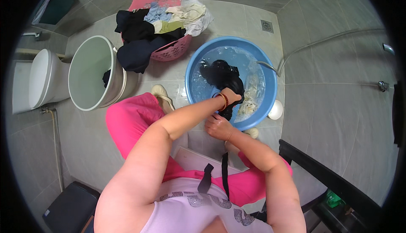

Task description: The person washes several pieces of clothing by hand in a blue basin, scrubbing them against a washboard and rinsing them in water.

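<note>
A wet black garment (221,73) lies bunched in the water of a round blue tub (190,100). My left hand (231,96), a reddish beaded bracelet at its wrist, is closed on the garment in the near middle of the tub. My right hand (218,127) is at the tub's near left rim, close below my left wrist, its fingers curled together. Whatever they hold, if anything, is hidden. Pale, crumpled cloth (249,102) lies in the water right of the garment.
A grey hose (287,59) runs from the right wall into the tub. A pink basket (171,51) heaped with clothes stands behind left, beside a large pale bucket (86,74) with dark cloth inside. A white bowl (275,110) sits right of the tub. A toilet (40,79) is far left.
</note>
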Demonstrator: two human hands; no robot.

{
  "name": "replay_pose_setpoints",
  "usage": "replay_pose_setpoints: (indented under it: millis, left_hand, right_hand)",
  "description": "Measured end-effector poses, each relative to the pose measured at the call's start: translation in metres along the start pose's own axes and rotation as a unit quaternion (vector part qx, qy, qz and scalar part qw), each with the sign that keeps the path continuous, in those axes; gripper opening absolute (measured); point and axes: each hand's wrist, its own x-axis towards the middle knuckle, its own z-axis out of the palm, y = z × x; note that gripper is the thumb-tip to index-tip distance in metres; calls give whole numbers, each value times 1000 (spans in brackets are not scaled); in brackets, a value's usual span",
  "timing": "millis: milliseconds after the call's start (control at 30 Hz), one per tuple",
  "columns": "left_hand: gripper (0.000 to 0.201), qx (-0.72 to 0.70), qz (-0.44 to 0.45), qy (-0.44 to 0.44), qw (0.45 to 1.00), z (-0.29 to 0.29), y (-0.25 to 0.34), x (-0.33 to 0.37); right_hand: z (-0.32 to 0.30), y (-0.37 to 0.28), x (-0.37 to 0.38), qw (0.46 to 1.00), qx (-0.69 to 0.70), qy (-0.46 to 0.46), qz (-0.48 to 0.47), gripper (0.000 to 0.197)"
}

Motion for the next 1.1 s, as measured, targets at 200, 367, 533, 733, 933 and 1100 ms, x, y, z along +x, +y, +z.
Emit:
replay_pose_setpoints:
  millis: [200, 367, 533, 733, 933, 1100]
  left_hand:
    - [66, -10, -14, 25, 1000, -5, -46, -4]
    - [42, -609, -192, -187, 747, -1, -51, -59]
    - [48, -605, -212, -89, 762, 56, -55, -79]
    - [75, 14, -114, 157, 981, 44, -105, -101]
    - [56, 344, 152, 210, 903, -3, 37, -112]
    - [53, 266, 236, -32, 934, -25, 83, -101]
  right_hand:
    - [-30, -13, 6, 971, 131, 139, 145, 11]
    - [-63, 26, -2, 435, 593, 503, 454, 27]
    - [38, 20, -68, 31, 694, 485, 530, 37]
    - [32, -46, -23, -29, 817, 361, 449, 45]
    - [-58, 2, 7, 98, 864, 370, 327, 53]
    - [-36, 9, -22, 50, 784, 482, 386, 48]
